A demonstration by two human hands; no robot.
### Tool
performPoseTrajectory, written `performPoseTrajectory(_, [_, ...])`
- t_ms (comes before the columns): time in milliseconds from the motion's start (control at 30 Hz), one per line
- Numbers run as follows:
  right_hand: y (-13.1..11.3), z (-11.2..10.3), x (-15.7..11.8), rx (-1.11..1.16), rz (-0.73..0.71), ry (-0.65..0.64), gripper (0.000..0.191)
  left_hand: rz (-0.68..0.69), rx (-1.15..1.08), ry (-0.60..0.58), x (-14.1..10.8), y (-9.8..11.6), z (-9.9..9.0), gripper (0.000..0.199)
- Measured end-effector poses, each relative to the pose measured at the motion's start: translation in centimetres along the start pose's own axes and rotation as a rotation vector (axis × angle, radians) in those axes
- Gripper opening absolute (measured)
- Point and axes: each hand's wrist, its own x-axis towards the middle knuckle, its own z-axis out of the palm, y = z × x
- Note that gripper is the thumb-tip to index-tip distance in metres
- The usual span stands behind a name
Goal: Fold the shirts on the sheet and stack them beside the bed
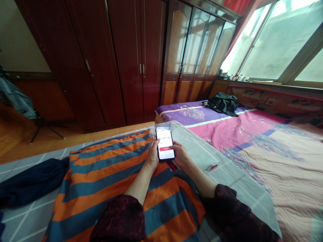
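Note:
A smartphone (166, 144) is held upright between my two hands, its lit screen facing me with a timer and a red button. My left hand (152, 155) grips its left edge, thumb along the side. From the right, my right hand (181, 154) holds the other edge, its thumb over the screen near the red button. Beneath my forearms lies an orange and blue striped cloth (106, 181), spread with some folds. Folded pale grey cloth (193, 144) lies just beyond my right hand.
Dark navy clothing (37, 181) lies on the grey checked surface (15, 222) at left. A bed with a purple and pink cover (222, 134) stands at right, black clothing (222, 103) on it. Wooden wardrobes (131, 60) line the back. A tripod (40, 124) stands at far left.

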Motion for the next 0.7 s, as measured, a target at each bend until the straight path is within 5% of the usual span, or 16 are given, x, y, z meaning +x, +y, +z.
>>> performPoseTrajectory(700, [-0.14,0.13,-0.06,0.006,0.003,-0.002,0.033,-0.021,-0.016,-0.008,0.0,0.05,-0.05,0.045])
